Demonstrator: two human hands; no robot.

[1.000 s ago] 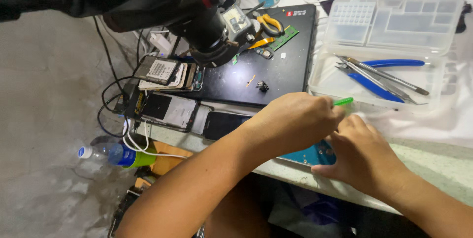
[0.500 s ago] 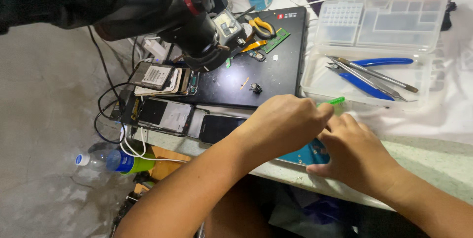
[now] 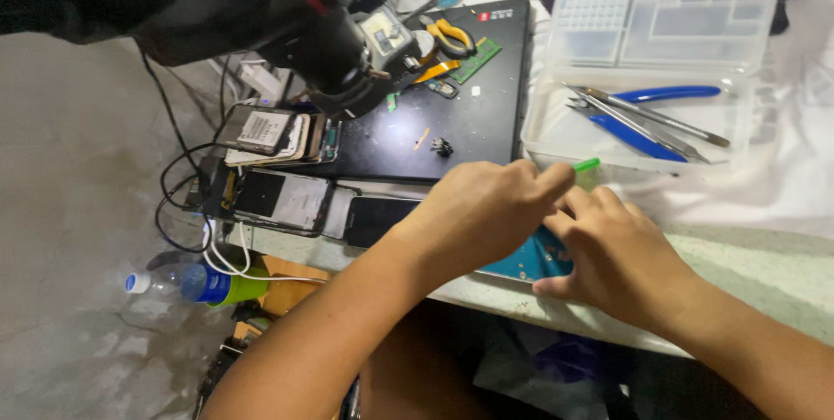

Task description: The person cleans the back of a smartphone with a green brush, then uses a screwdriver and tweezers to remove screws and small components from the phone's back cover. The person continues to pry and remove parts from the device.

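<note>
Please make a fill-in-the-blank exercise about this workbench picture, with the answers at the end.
1. The left hand pinches a thin tool with a ____ tip.
2. The right hand presses on a ____ circuit board.
3. The blue-handled pliers lie inside a clear plastic ____.
4. A plastic bottle lies on the ____ below the table edge.

Answers: green; blue; box; floor

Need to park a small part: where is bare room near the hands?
Bare: black mat between the small black part and the clear tray; pale bench edge right of the right hand. Crowded: stacked phones at left, tools in the tray.
</note>
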